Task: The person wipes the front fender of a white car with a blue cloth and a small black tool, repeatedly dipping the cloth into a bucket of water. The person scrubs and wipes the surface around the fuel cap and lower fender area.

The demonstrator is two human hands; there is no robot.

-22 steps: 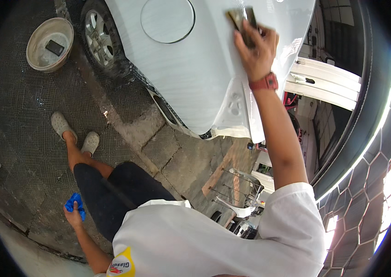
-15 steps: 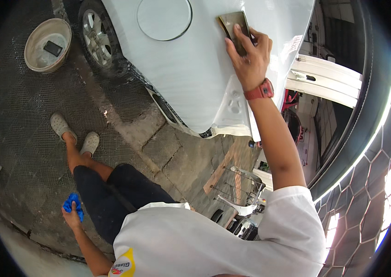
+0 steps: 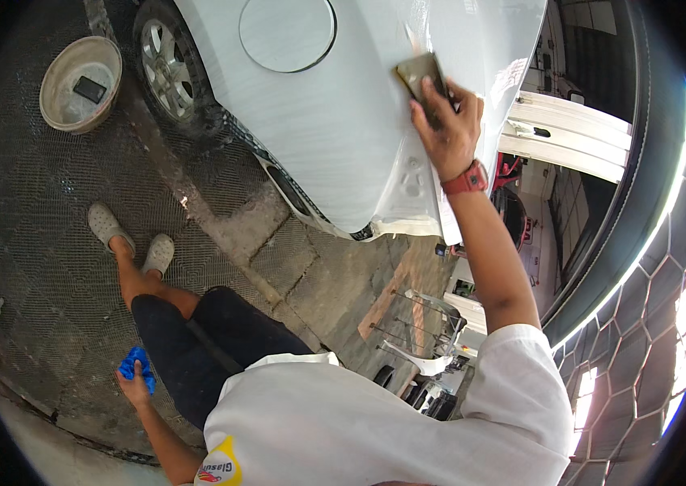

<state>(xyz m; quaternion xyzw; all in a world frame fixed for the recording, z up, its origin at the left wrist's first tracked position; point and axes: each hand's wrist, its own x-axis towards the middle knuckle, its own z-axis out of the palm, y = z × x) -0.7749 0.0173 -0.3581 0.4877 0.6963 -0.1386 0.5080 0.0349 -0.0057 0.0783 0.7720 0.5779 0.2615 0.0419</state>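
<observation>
My right hand (image 3: 450,130), with a red watch (image 3: 468,176) on the wrist, holds a dark olive-brown sanding block (image 3: 421,73) flat against the pale grey-white rear side panel (image 3: 318,138) of a car. The fingers lie over the block, hiding part of its near end. A wet, shiny streak shows on the panel just beyond it. Low at the left, beside my leg, my left hand (image 3: 134,385) is closed around a crumpled blue cloth (image 3: 137,368), away from the car. The round fuel flap (image 3: 287,34) lies left of the block.
A round tub (image 3: 55,101) with a dark block (image 3: 89,89) in it stands on the wet floor, left of the car's wheel (image 3: 166,65). My feet in light clogs (image 3: 106,227) are on the textured floor. A metal stand (image 3: 432,324) with car parts is behind the car.
My right hand has drawn the sanding block back toward me and slightly right across the panel. My left hand with the blue cloth has shifted slightly right and down.
</observation>
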